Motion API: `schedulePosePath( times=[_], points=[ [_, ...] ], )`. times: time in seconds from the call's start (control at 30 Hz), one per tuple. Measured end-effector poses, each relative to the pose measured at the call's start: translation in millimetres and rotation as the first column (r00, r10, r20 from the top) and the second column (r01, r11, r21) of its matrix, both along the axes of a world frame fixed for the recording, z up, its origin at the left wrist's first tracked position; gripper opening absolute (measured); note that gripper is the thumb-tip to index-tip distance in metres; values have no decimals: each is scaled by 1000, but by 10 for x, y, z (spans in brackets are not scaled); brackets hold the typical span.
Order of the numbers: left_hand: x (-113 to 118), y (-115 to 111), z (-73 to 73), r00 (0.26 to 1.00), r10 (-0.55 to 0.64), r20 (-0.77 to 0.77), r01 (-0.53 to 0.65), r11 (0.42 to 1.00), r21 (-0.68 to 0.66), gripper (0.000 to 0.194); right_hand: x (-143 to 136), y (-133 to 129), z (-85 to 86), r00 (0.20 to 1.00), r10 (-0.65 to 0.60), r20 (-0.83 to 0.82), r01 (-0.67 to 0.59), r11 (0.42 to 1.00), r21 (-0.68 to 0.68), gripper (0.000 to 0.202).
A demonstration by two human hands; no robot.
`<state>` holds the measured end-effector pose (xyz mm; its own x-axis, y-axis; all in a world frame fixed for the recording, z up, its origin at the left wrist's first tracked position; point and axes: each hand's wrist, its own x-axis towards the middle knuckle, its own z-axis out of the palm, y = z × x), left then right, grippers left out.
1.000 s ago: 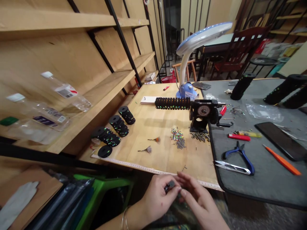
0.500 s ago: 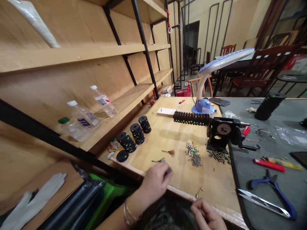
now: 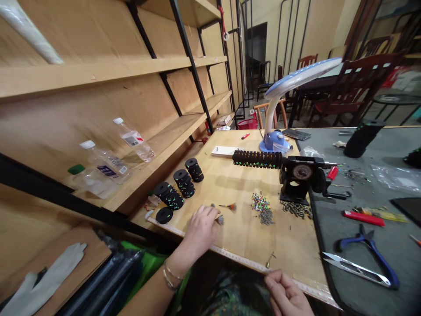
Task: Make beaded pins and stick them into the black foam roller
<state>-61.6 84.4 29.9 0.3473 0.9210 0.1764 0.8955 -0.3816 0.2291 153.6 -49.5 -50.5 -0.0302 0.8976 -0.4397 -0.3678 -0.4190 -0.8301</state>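
Observation:
My left hand (image 3: 202, 226) reaches palm down over the table's near edge, its fingers bent together; a small dark bit (image 3: 212, 205) shows at the fingertips, and the grip beneath is hidden. Beside the fingers lies a small grey-tufted piece (image 3: 219, 218), with an orange and dark tufted piece (image 3: 230, 206) just beyond. My right hand (image 3: 284, 292) is at the near edge with thumb and forefinger pinched; whatever is between them is too small to make out. Close to its fingertips lies a small brass-coloured piece with thin wire (image 3: 269, 260).
Black foam rolls (image 3: 169, 195) with coloured bits stand left. A hand-crank device (image 3: 297, 173) carries a long black roll (image 3: 257, 159) behind piles of colourful beads (image 3: 260, 202) and brass pieces (image 3: 297, 209). Pliers (image 3: 368, 245) and snips (image 3: 357, 268) lie right. A lamp (image 3: 274, 140) stands behind.
My left hand has moved left and forward, to beside the grey-tufted piece. My right hand stays pinched at the near edge. The view has shifted slightly.

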Motion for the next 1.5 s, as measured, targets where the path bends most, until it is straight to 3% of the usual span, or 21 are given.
schedulePosePath(
  times=[0.1, 0.2, 0.27, 0.3, 0.33, 0.43, 0.53, 0.67, 0.83, 1.07, 1.27, 1.5],
  points=[
    [0, -22, -127, 990, 20, 138, -8, 996, -88, 36, -20, -15, -6, 1000, 2, 9, -2, 1000, 15, 59],
    [1, -33, -221, 971, 83, 224, -56, 991, -125, 30, -59, -44, 12, 997, -79, -3, 79, 997, 12, 56],
    [54, -133, -245, 900, 136, 413, -29, 967, -255, 21, -74, -58, 36, 991, -129, -23, 130, 991, 12, 54],
    [102, -219, -250, 808, 197, 555, 32, 926, -377, 17, -79, -61, 48, 990, -137, -28, 137, 990, 15, 52],
    [164, -326, -255, 688, 289, 666, 135, 850, -509, 15, -83, -63, 60, 990, -136, -28, 136, 991, 17, 52],
    [391, -694, -277, 416, 570, 709, 393, 590, -705, 28, -97, -63, 81, 995, -104, -8, 104, 994, 20, 50],
    [585, -975, -304, 293, 695, 657, 499, 475, -725, 34, -117, -71, 96, 996, -91, -2, 91, 995, 32, 50],
    [696, -1106, -336, 294, 686, 666, 573, 431, -697, 32, -111, -86, 173, 997, -82, 13, 82, 996, 19, 52],
    [700, -1116, -373, 282, 687, 670, 582, 433, -689, 31, -84, -85, 246, 995, -94, 37, 94, 996, 8, 54],
    [715, -1124, -374, 347, 637, 688, 574, 437, -693, 32, -109, -97, 234, 996, -83, 33, 82, 996, 37, 51],
    [734, -1121, -358, 360, 610, 706, 582, 444, -681, 35, -102, -100, 266, 996, -79, 29, 79, 997, 17, 52],
    [718, -1134, -371, 294, 653, 698, 585, 454, -671, 33, -115, -107, 261, 994, -106, 29, 106, 994, 15, 52]
  ],
)
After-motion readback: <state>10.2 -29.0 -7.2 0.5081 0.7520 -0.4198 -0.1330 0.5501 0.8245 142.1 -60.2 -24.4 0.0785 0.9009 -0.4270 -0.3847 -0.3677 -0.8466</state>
